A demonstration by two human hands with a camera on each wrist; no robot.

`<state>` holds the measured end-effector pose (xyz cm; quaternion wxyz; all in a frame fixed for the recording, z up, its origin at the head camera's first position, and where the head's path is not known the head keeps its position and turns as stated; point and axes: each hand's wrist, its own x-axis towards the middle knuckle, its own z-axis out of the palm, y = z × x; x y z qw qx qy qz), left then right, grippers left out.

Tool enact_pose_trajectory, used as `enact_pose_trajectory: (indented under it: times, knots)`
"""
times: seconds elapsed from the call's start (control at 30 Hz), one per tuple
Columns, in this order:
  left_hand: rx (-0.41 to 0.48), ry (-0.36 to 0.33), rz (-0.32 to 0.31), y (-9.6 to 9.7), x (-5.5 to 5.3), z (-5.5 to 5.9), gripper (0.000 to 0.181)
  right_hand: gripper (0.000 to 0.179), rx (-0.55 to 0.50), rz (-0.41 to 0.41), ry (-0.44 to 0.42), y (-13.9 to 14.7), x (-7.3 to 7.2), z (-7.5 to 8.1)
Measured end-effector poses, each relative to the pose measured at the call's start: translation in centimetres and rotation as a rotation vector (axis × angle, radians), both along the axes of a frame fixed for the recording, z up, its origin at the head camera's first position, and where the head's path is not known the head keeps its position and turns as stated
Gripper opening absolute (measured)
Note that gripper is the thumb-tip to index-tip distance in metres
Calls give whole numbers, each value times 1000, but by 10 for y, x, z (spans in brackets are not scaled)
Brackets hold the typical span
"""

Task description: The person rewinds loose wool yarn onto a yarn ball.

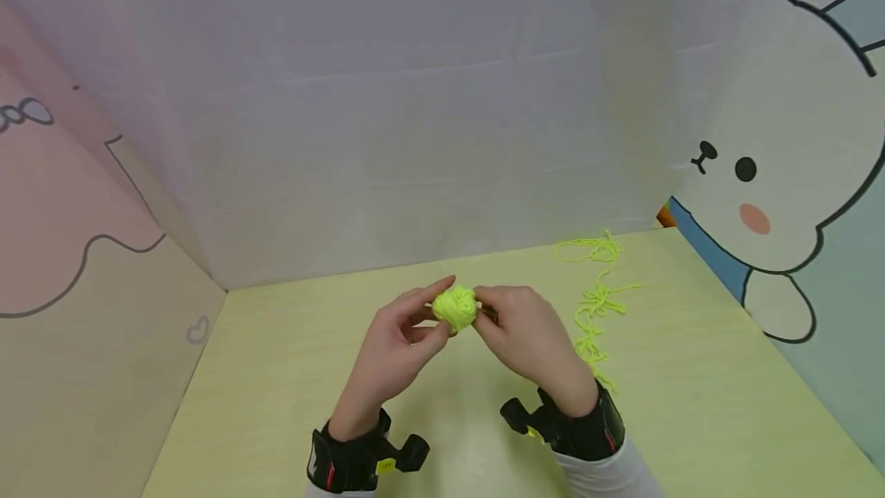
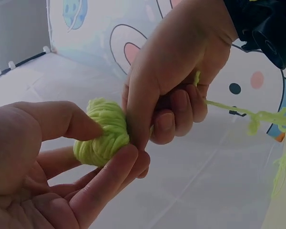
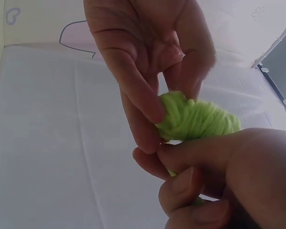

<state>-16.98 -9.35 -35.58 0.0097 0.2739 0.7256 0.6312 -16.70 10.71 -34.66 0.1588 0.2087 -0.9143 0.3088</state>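
A small neon-yellow ball of yarn (image 1: 455, 308) is held above the table, between the two hands. My left hand (image 1: 397, 344) grips it with the thumb on one side and fingertips on the other. Close against its right side, my right hand (image 1: 535, 336) has its fingers curled around the yarn strand (image 2: 229, 107), which trails away from that hand in the left wrist view. The windings of the ball (image 3: 200, 119) show clearly in the right wrist view. What lies inside the right hand's curled fingers is mostly hidden.
Loose, tangled yarn (image 1: 600, 302) of the same colour lies on the pale wooden table (image 1: 276, 375), right of the hands. A whitish sheet (image 1: 415, 137) hangs behind the table, and panels with cartoon drawings (image 1: 816, 175) stand at both sides.
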Motion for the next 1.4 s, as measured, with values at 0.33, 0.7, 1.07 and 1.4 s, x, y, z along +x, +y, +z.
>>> enact_pose_trajectory:
  times: [0.33, 0.7, 1.07, 1.4]
  knots:
    - [-6, -22, -46, 0, 0, -2, 43, 10, 20, -21, -34, -2, -1, -3]
    - [95, -142, 256, -8, -8, -2, 33, 13, 31, 47, -180, -1, 0, -3]
    - [185, -119, 385, -11, -13, -8, 37, 11, 137, 281, -134, -5, 11, -1]
    - [-83, 5, 399, -4, -10, -13, 31, 11, 27, 264, 70, -2, 11, 1]
